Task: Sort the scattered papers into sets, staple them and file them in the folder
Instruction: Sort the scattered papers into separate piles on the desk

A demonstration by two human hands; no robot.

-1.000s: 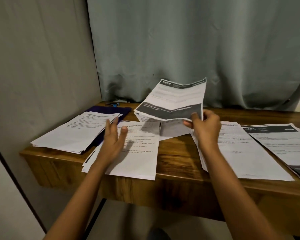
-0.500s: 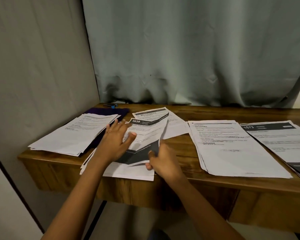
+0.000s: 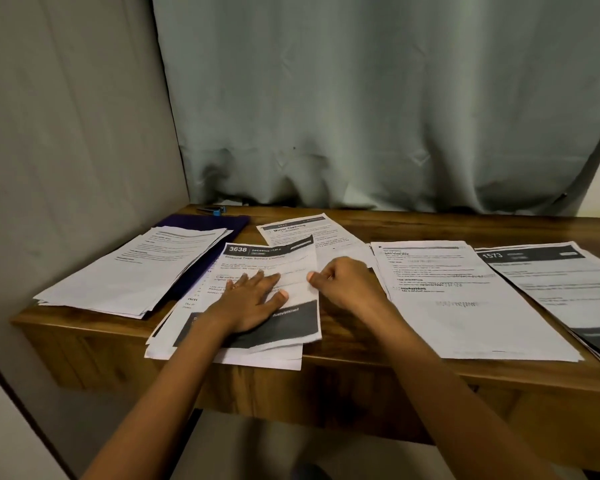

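left stack [image 3: 132,271]: loose white pages fanned out at the desk's [image 3: 343,344] left edge, partly covering the folder.
folder [image 3: 222,225]: purple, back-left corner, mostly under the left stack.
stapler [image 3: 215,211]: blue and black, at the back edge just behind the folder.
left hand [image 3: 250,303]: palm down, fingers straight and spread, pressing flat on the 3638 sheet.
3638 sheet [image 3: 274,268]: on top of a pile overhanging the front edge, left of centre.
Mirror Cleaning sheet [image 3: 298,230]: behind it, tilted, near corner tucked under.
right hand [image 3: 347,285]: knuckles up, fingers curled, thumb tip at the 3638 sheet's right edge; pinching or only touching, can't tell.
middle stack [image 3: 465,306]: flat, right of centre.
1573 stack [image 3: 551,282]: right edge, partly out of frame.
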